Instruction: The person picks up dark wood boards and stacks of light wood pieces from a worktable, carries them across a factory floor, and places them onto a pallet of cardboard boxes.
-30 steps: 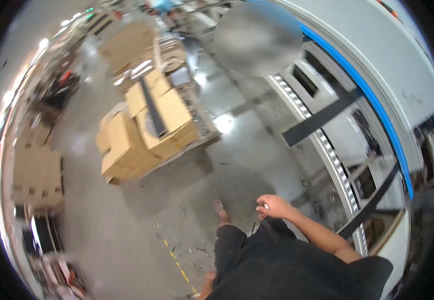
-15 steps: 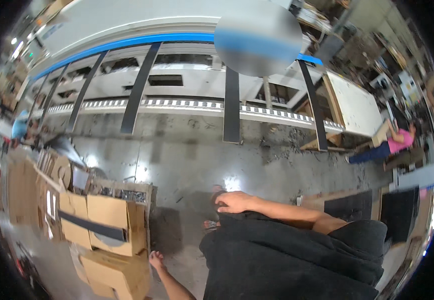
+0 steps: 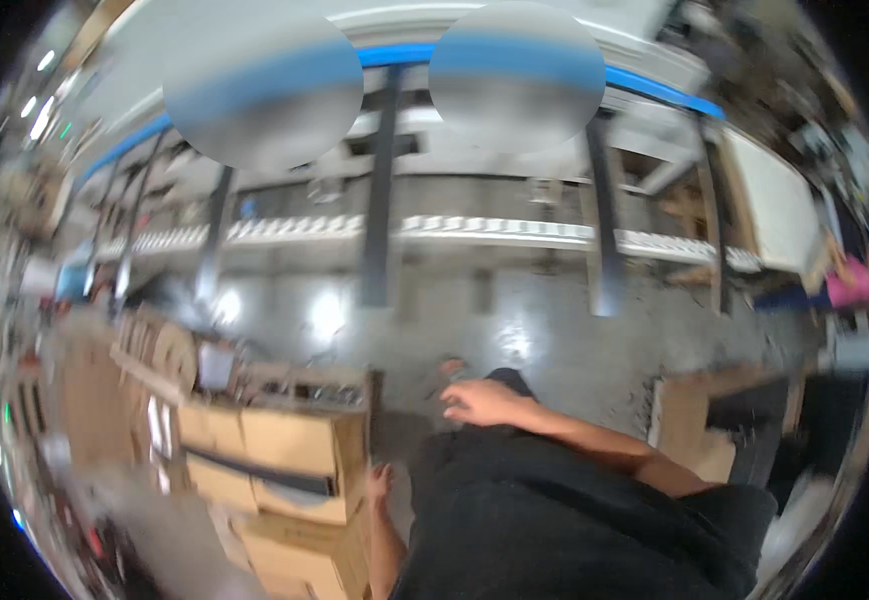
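Observation:
My right hand (image 3: pixel 489 402) is held in front of my black shirt, fingers loosely bent and apart, with nothing seen in it. Low at my left side hangs my left hand (image 3: pixel 380 483), blurred, its fingers loose and nothing visible in them. It is nearest to the stacked brown cardboard boxes (image 3: pixel 299 440), apart from them as far as I can see. A dark strip (image 3: pixel 264 473) lies across the boxes' side. Ahead, several long black strips (image 3: pixel 379 200) lie across a long white machine frame with a blue edge (image 3: pixel 394 53).
Left of the boxes stand cardboard sheets (image 3: pixel 89 390) and a round roll (image 3: pixel 174 357). Grey concrete floor (image 3: pixel 434 335) lies between me and the machine. To my right is a wooden-edged bin (image 3: pixel 669 420) with dark panels. A person in pink (image 3: pixel 847 283) is at the far right.
My view has swung left, so the machine and boxes sit further right in the picture. The left hand now appears closer to my body. Neither hand has visibly taken hold of anything.

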### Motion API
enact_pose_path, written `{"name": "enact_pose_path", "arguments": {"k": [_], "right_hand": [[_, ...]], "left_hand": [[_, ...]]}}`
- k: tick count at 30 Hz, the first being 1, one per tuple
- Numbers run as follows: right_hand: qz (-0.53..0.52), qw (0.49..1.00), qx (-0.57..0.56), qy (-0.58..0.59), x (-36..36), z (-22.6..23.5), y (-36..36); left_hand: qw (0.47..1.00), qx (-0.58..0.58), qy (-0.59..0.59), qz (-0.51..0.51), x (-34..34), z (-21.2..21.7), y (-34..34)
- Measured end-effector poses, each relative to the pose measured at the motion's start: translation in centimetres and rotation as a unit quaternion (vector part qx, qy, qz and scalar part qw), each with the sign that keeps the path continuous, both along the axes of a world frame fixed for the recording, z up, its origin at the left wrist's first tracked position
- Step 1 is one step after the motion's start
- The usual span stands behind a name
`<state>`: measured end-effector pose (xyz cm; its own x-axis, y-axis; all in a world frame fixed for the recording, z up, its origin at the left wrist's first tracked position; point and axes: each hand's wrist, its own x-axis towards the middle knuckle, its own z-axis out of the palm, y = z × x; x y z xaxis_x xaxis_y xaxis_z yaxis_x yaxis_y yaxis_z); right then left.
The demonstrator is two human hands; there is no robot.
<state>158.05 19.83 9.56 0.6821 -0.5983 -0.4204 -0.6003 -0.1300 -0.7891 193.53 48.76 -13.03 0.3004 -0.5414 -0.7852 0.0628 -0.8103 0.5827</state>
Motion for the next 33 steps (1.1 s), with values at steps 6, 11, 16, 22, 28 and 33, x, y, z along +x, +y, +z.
{"name": "enact_pose_path", "arguments": {"k": [6, 11, 16, 22, 28, 33], "right_hand": [[0.076, 0.997, -0.003, -0.012, 7.5, -0.6, -5.5], [0.129, 0.990, 0.052, 0.005, 15.0, -1.3, -8.9], [0.169, 0.985, 0.030, 0.028, 24.2, -0.7, -12.3], [0.192, 0.981, -0.019, -0.014, 36.5, -0.5, -15.0], [0.285, 0.957, -0.058, -0.009, 47.2, -0.7, -16.5], [0.353, 0.935, -0.023, -0.019, 55.0, -3.3, -16.3]], "left_hand": [[0.990, 0.007, -0.074, 0.121, 1.9, 1.2, 0.0], [0.979, 0.027, -0.133, 0.154, 6.5, 1.7, 0.1], [0.972, 0.076, -0.131, 0.180, 11.0, -0.3, -0.5], [0.946, 0.089, -0.152, 0.272, 18.2, -2.1, -0.9], [0.888, -0.004, -0.111, 0.445, 22.3, 2.6, -3.1], [0.853, -0.029, -0.124, 0.507, 18.1, -0.8, 2.7]]}}
